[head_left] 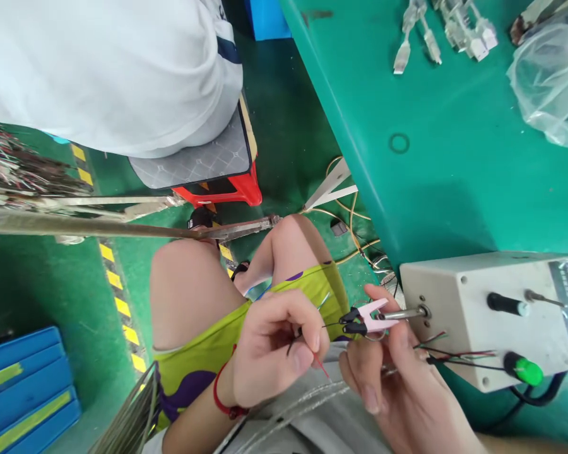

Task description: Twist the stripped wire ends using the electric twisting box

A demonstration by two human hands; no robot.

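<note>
My left hand [277, 347] is closed in a pinch on a thin black wire [331, 325] that runs to the jaws of a pink and black spring clip [366, 316]. A short red wire [320, 367] pokes out below those fingertips. The clip sits at the end of a metal shaft [407, 313] from a white box [435, 321]. My right hand [397, 378] curls just below the clip, its thumb and index finger beside it. Clear-sheathed cables [303, 403] lead into this hand, and loose coloured wire ends [468, 354] stick out past it.
The box carries a black knob [506, 304], a toggle switch [542, 296] and a green button [525, 369]. USB cables [464, 31] and a plastic bag [553, 88] lie on the green table [435, 189]. A co-worker [113, 69] sits on a red stool [243, 186]. Blue crates [28, 391] stand left.
</note>
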